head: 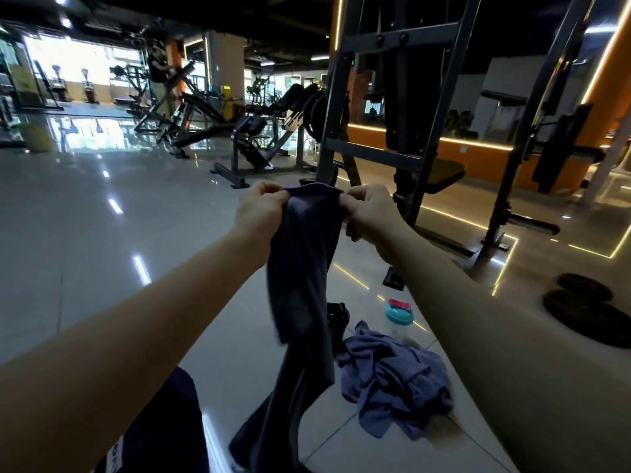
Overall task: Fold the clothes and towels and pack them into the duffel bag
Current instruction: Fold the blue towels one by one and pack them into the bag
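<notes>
A dark blue garment (304,268) was held up at arm's length, its top edge pinched between both hands. The left hand (261,208) was closed on the left corner of that edge, and the right hand (367,213) was closed on the right corner, so that the edge was stretched short and nearly level between them. From there the cloth hung straight down in a narrow, partly doubled strip, and its lower end was seen near the floor (102,233) at the bottom of the view, beside a dark shape (164,421) with white lettering that could not be identified.

A crumpled lilac towel (392,373) was lying on the tiles to the right of the hanging garment, apart from it. Just beyond the towel a bottle (398,317) with a teal lid was standing, and a small black object (336,319) was partly hidden behind the garment.

Wide open floor was left to the left and ahead, glossy and unobstructed as far as the distant machines (211,124). To the right the room was bounded by a dark steel rack (386,97) with a padded seat, and two weight plates (587,308) were lying flat near the right edge. No duffel bag could be made out with certainty.
</notes>
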Demonstrator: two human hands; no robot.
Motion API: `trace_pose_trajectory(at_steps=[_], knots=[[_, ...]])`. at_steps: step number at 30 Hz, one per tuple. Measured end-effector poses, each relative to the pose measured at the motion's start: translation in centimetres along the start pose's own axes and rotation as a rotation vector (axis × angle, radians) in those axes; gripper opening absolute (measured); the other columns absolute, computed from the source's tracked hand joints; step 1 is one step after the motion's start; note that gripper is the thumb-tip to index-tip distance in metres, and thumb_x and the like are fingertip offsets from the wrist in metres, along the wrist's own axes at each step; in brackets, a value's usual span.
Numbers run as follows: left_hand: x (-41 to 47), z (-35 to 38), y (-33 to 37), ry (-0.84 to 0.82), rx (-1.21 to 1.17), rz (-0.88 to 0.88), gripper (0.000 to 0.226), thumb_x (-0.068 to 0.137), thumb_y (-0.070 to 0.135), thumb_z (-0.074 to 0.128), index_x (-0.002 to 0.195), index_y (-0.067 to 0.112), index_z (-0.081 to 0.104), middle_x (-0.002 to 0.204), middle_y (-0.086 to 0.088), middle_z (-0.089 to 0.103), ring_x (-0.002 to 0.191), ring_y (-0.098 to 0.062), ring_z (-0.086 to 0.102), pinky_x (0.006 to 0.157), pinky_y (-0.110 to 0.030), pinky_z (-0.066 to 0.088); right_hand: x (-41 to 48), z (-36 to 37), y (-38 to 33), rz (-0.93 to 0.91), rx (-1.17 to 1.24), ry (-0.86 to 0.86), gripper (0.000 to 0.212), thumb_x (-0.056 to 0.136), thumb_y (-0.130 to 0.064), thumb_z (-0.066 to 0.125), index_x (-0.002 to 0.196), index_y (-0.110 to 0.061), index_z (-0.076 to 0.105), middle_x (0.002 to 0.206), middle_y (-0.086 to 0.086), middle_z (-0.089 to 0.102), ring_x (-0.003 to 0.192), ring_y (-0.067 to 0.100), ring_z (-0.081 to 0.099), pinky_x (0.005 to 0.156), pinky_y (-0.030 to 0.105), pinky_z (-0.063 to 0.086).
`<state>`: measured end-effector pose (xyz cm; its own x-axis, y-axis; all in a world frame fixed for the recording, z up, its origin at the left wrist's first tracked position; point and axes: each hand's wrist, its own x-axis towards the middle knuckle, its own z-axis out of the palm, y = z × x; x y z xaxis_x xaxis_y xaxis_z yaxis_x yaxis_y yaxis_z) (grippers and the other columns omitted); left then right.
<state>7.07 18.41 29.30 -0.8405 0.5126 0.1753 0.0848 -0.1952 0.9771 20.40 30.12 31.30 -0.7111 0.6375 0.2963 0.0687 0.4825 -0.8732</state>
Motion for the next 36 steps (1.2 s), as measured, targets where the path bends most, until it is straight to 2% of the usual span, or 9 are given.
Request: trace_pose_trajectory(at_steps=[3,6,11,14,17,21,27,33,36], knots=[[-0.1,0.2,0.1,0.020,0.116,0.061,0.010,0.102,0.021,0.057,0.103,0.015,0.065,0.095,-0.007,0.066,0.088,-0.019,0.062,0.074,-0.029,0.052,0.5,0.0,-0.7,0.008,0.023,-0.009,0.034,0.104,-0.020,0.050,0.102,0.012,0.063,0.077,0.018,0.055,0.060,0.023,0.053,0.056,0.035,0.042],[-1.3,0.0,0.0,-0.161,0.160,0.088,0.029,0.098,0.037,0.064,0.107,0.010,0.069,0.094,-0.007,0.074,0.082,-0.017,0.068,0.071,-0.027,0.055,0.8,-0.4,-0.8,0.029,0.042,0.034,0.037,0.102,-0.023,0.053,0.099,0.012,0.063,0.084,0.020,0.057,0.077,0.031,0.053,0.068,0.042,0.041],[-1.3,-2.1,-0.8,-0.466,0.494,0.007,0.018,0.081,0.026,0.083,0.095,0.019,0.074,0.084,0.001,0.077,0.081,-0.015,0.073,0.068,-0.024,0.056,1.1,-2.6,-0.9,0.098,0.096,0.164,0.021,0.103,-0.022,0.053,0.089,-0.008,0.062,0.087,0.013,0.054,0.078,0.025,0.049,0.060,0.029,0.037],[-0.3,-3.2,-1.7,-0.428,0.606,-0.052,0.013,0.086,0.019,0.078,0.098,0.019,0.074,0.092,-0.004,0.075,0.090,-0.022,0.070,0.073,-0.030,0.055,1.7,-4.3,0.0,0.152,0.168,0.270,0.021,0.103,-0.021,0.054,0.085,-0.011,0.060,0.086,0.006,0.058,0.079,0.018,0.057,0.060,0.025,0.042],[0.7,-4.2,-2.4,-0.337,0.556,-0.102,0.016,0.090,0.015,0.073,0.106,0.018,0.075,0.099,-0.010,0.075,0.094,-0.029,0.070,0.084,-0.040,0.058,2.1,-5.7,1.0,0.224,0.240,0.341,0.012,0.102,-0.020,0.055,0.097,-0.011,0.063,0.091,0.006,0.059,0.095,0.026,0.064,0.064,0.029,0.049],[2.1,-5.5,-3.5,-0.174,0.339,-0.156,0.016,0.092,0.018,0.071,0.106,0.011,0.072,0.102,-0.013,0.072,0.102,-0.030,0.067,0.078,-0.035,0.055,1.9,-6.8,2.2,0.293,0.328,0.428,0.009,0.100,-0.023,0.056,0.093,-0.017,0.058,0.102,0.006,0.064,0.098,0.024,0.063,0.086,0.037,0.053],[3.1,-5.5,-3.4,0.036,-0.001,-0.217,0.005,0.095,0.017,0.067,0.098,0.018,0.063,0.098,-0.002,0.067,0.096,-0.021,0.065,0.072,-0.029,0.052,1.2,-6.8,3.2,0.314,0.437,0.471,0.019,0.102,-0.023,0.053,0.116,-0.011,0.059,0.103,0.010,0.068,0.077,0.019,0.070,0.056,0.026,0.057],[3.2,-5.2,-2.0,0.036,-0.106,-0.154,0.017,0.094,0.023,0.070,0.106,0.013,0.066,0.089,0.001,0.070,0.083,-0.016,0.068,0.068,-0.029,0.052,0.9,-6.7,3.3,0.262,0.532,0.429,0.015,0.105,-0.019,0.051,0.106,-0.008,0.061,0.106,0.009,0.064,0.092,0.024,0.067,0.062,0.032,0.062],[2.8,-5.4,-1.8,0.067,-0.082,-0.125,0.009,0.095,0.023,0.069,0.095,0.014,0.065,0.065,0.008,0.068,0.062,-0.009,0.063,0.057,-0.023,0.048,1.0,-6.7,4.0,0.268,0.514,0.429,0.017,0.104,-0.014,0.049,0.112,-0.008,0.063,0.112,0.010,0.065,0.099,0.026,0.067,0.062,0.032,0.061]])
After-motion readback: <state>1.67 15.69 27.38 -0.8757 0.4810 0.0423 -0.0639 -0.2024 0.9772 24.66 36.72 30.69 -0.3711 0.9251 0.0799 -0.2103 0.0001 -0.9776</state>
